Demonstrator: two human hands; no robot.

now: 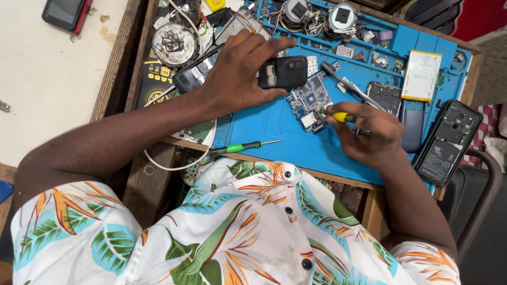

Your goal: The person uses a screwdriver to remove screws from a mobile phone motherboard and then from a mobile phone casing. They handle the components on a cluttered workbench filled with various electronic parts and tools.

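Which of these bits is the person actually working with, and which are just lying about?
In use:
left hand on black phone body
right hand holding yellow-handled screwdriver
blue circuit board

Lying about:
green-handled screwdriver
white flat battery
black phone back cover

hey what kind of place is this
Probably a phone repair bench: a blue work mat strewn with small parts, a bare circuit board, and an opened phone under the left hand.
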